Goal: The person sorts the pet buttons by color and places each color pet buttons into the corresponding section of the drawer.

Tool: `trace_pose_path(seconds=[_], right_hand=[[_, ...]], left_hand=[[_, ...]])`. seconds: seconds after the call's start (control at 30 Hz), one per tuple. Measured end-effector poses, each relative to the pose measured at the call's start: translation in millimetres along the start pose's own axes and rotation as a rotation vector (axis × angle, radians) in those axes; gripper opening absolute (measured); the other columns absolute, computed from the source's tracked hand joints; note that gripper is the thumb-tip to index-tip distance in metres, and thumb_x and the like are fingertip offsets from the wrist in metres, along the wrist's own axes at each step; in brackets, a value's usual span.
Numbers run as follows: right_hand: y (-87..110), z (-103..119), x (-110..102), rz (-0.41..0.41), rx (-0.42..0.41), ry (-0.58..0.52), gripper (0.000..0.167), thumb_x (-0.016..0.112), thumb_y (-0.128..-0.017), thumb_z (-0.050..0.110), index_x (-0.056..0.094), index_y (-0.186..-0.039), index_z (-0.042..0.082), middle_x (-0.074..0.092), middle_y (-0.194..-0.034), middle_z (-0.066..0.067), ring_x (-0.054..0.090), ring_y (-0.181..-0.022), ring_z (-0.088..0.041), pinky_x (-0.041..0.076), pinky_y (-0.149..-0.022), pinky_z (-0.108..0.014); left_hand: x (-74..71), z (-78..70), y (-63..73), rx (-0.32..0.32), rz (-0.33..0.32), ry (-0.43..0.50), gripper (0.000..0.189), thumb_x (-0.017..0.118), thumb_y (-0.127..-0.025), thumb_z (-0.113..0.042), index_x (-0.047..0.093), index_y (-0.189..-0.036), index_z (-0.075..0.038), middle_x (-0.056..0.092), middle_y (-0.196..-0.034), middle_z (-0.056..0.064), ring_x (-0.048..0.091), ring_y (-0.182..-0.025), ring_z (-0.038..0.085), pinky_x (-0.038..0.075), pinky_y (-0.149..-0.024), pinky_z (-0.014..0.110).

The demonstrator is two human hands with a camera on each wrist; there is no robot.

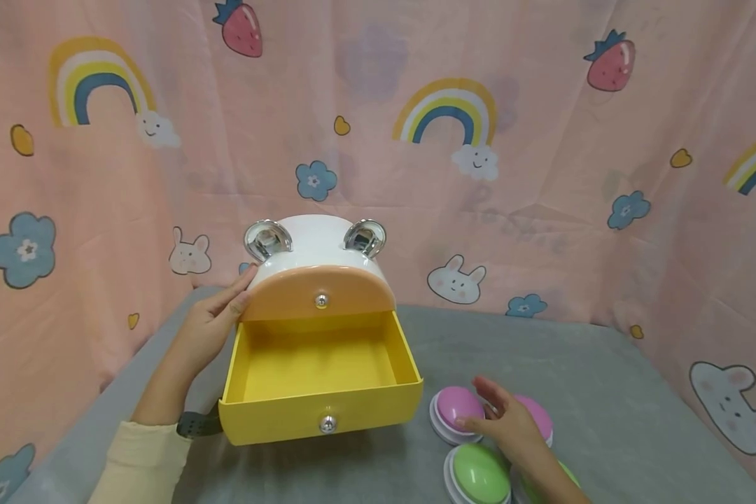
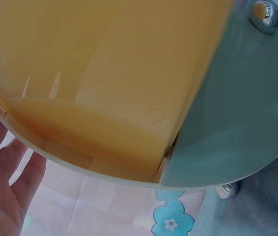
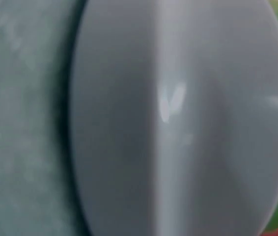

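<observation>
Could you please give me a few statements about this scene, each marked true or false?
1. The yellow drawer is pulled out. True.
2. The orange drawer is pulled out too. False: it is closed.
3. The left hand touches the box. True.
4. The right hand is inside the yellow drawer. False: it is at the pink-topped pieces.
5. A dark wristband is on the left wrist. True.

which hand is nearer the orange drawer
Left. The left hand is at the side of the box, just beside the orange drawer; the right hand is farther off to the right, by a pink button.
</observation>
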State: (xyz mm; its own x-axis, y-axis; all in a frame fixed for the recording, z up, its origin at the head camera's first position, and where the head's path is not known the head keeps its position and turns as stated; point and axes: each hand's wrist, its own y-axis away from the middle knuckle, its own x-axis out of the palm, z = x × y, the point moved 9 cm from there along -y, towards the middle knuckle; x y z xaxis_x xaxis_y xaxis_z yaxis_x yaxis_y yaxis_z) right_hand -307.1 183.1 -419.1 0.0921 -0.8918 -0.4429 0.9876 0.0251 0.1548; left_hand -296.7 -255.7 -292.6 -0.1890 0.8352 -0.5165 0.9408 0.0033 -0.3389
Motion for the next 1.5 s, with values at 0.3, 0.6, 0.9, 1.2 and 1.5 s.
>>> trace_pose_path(seconds=[0.3,0.6,0.9,1.2,1.5], right_hand=[[-4.2,-3,8,0.059,0.029,0.039,0.094,0.086,-0.078,0.026,0.035,-0.152,-0.002,0.037,-0.156,-0.025,0.034,-0.145,-0.045,0.033,-0.117,-0.057],[-4.3,-3,9,0.103,0.0,0.054,0.097,0.088,-0.075,0.021,0.034,-0.152,-0.002,0.031,-0.158,-0.026,0.025,-0.148,-0.044,0.027,-0.12,-0.057],[-4.0,-3,10,0.097,-0.043,0.06,0.096,0.088,-0.073,0.013,0.035,-0.151,-0.005,0.033,-0.157,-0.028,0.027,-0.148,-0.043,0.026,-0.12,-0.055],[-4.7,-7,12,0.094,-0.024,0.075,0.095,0.086,-0.074,0.013,0.034,-0.152,-0.003,0.032,-0.157,-0.028,0.027,-0.148,-0.044,0.027,-0.12,-0.056],[-5.5,-12,11,0.058,-0.007,0.11,0.095,0.088,-0.072,0.017,0.039,-0.151,-0.001,0.037,-0.155,-0.027,0.033,-0.145,-0.044,0.031,-0.119,-0.057]], left_hand=[[-2.1,2.0,0.3,-0.014,-0.004,-0.002,0.05,0.041,-0.106,-0.044,0.033,-0.154,-0.035,0.035,-0.16,0.006,0.034,-0.147,0.04,0.035,-0.111,0.067],[-5.0,-0.7,-0.3,-0.015,-0.009,-0.003,0.051,0.041,-0.106,-0.045,0.033,-0.155,-0.034,0.035,-0.16,0.007,0.034,-0.147,0.041,0.035,-0.111,0.067],[-4.2,-2.8,0.2,-0.017,-0.001,-0.012,0.051,0.041,-0.106,-0.045,0.033,-0.155,-0.034,0.035,-0.16,0.007,0.034,-0.147,0.041,0.035,-0.111,0.068],[-3.3,-2.5,0.3,-0.01,-0.002,-0.007,0.051,0.041,-0.106,-0.044,0.033,-0.155,-0.033,0.035,-0.16,0.008,0.034,-0.147,0.042,0.035,-0.111,0.068],[-0.5,-1.4,0.5,0.001,-0.014,-0.015,0.051,0.042,-0.106,-0.044,0.035,-0.154,-0.032,0.037,-0.159,0.007,0.035,-0.146,0.04,0.035,-0.111,0.067]])
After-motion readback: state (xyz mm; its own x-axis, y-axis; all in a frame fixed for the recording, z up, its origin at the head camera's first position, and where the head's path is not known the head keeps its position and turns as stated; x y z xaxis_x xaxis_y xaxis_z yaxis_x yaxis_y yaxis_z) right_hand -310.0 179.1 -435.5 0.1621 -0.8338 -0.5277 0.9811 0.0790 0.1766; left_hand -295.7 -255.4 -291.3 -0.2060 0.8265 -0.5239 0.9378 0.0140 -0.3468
